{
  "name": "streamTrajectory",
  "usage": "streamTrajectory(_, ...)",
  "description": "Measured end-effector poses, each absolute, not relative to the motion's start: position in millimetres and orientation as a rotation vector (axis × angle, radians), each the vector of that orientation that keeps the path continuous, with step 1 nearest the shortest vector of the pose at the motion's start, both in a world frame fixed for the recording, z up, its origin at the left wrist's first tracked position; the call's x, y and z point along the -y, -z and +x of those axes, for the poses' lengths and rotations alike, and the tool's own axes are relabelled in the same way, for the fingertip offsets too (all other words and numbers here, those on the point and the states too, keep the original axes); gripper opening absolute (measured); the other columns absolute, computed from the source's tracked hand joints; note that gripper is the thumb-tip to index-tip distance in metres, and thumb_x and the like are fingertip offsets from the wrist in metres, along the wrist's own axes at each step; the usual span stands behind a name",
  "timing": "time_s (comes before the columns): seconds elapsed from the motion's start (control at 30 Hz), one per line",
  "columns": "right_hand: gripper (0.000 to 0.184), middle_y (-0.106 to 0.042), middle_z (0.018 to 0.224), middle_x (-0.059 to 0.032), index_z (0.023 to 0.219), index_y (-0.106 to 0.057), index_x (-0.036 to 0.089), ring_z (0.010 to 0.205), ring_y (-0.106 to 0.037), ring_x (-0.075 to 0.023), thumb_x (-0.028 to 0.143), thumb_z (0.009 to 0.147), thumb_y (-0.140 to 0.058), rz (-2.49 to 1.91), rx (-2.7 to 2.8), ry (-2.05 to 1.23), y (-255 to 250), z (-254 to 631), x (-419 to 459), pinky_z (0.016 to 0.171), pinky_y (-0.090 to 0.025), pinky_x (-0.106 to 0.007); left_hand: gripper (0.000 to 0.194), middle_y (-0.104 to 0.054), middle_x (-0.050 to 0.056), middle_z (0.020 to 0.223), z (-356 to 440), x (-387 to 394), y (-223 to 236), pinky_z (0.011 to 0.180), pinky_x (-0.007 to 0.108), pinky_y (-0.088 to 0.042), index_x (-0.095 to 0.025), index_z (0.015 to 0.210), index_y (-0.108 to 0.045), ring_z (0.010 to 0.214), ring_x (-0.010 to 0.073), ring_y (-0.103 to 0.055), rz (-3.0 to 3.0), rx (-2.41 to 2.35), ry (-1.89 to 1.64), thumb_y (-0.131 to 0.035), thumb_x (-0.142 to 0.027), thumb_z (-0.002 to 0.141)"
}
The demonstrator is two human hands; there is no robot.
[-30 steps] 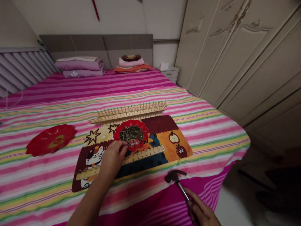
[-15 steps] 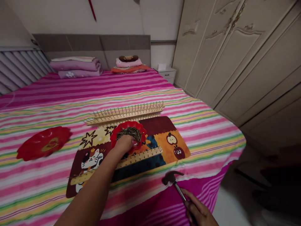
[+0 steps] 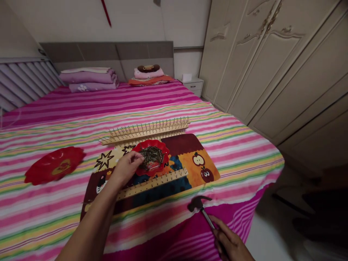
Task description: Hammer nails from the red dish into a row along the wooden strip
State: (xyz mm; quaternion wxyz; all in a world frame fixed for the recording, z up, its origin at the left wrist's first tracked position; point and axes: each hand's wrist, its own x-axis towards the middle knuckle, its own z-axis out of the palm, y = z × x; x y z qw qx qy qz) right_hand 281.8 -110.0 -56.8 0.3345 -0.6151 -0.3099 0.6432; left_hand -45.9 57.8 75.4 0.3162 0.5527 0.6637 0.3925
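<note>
A heap of brass-coloured nails (image 3: 151, 156) lies in a red scalloped plate (image 3: 168, 152), just beyond the bunched fingertips of the left hand (image 3: 126, 169); whether a nail is pinched between them cannot be told. The plate could be tipped and the nails spilled if it were nudged by those fingers, since it rests on a soft printed mat (image 3: 197, 174) over bedding. Just below the fingers, a wooden strip set with nails (image 3: 152, 185) could prick the hand if it were lowered carelessly. Well to the right, a claw hammer (image 3: 199, 203) is gripped by the closed fingers of the right hand (image 3: 230, 243), and could slip from the bed's edge if the grip were loosened.
</note>
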Motion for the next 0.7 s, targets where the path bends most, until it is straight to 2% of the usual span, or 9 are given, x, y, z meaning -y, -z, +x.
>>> streamTrajectory(0.13,0.076,-0.027,0.045,0.0109,0.135,-0.044,0.013,0.034,-0.019,-0.0060,0.058,0.073,-0.051,-1.636,0.799,-1.673,57.8,278.6,112.0,0.034,-0.009,-0.018,0.042,-0.063,-0.001,0.061,-43.7,-21.3,-76.4,0.052,0.019,-0.044,-0.016,0.072,-0.062,0.053,0.0092,-0.054,0.995,-1.607,-1.305,-0.078,-0.046,0.048)
streamTrajectory(0.23,0.077,-0.028,0.046,0.0110,0.136,-0.042,0.014,0.033,-0.021,-0.0060,0.057,0.074,-0.051,-1.655,0.795,-1.662,56.6,276.2,113.5,0.033,-0.010,-0.017,0.052,-0.065,-0.001,0.063,-42.5,6.4,-73.2,0.052,0.019,-0.048,-0.015,0.080,-0.063,0.053,0.0099,-0.058,0.719,-1.518,-1.328,-0.085,-0.041,0.040)
streamTrajectory(0.33,0.075,-0.031,0.045,0.0107,0.138,-0.038,0.014,0.032,-0.022,-0.0061,0.056,0.077,-0.047,-1.663,0.842,-1.644,54.7,274.5,114.4,0.031,-0.009,-0.017,0.050,-0.065,0.000,0.061,-42.5,26.4,-61.3,0.053,0.019,-0.050,-0.014,0.075,-0.065,0.055,0.0108,-0.060,0.578,-1.506,-1.299,-0.087,-0.039,0.037)
streamTrajectory(0.5,0.072,-0.033,0.044,0.0108,0.139,-0.037,0.016,0.032,-0.021,-0.0058,0.054,0.079,-0.045,-1.679,0.919,-1.634,58.9,276.9,114.6,0.030,-0.012,-0.016,0.045,-0.067,0.001,0.064,-34.0,36.0,-28.1,0.055,0.018,-0.050,-0.014,0.070,-0.067,0.062,0.0114,-0.061,0.632,-1.600,-1.279,-0.084,-0.042,0.040)
streamTrajectory(0.7,0.080,-0.032,0.042,0.0119,0.143,-0.030,0.013,0.030,-0.024,-0.0067,0.057,0.077,-0.044,-1.667,0.960,-1.701,72.8,284.1,113.3,0.028,-0.017,-0.016,0.040,-0.066,0.000,0.068,-20.5,30.8,-6.7,0.051,0.017,-0.046,-0.019,0.075,-0.067,0.064,0.0118,-0.058,0.757,-1.823,-1.308,-0.072,-0.048,0.050)
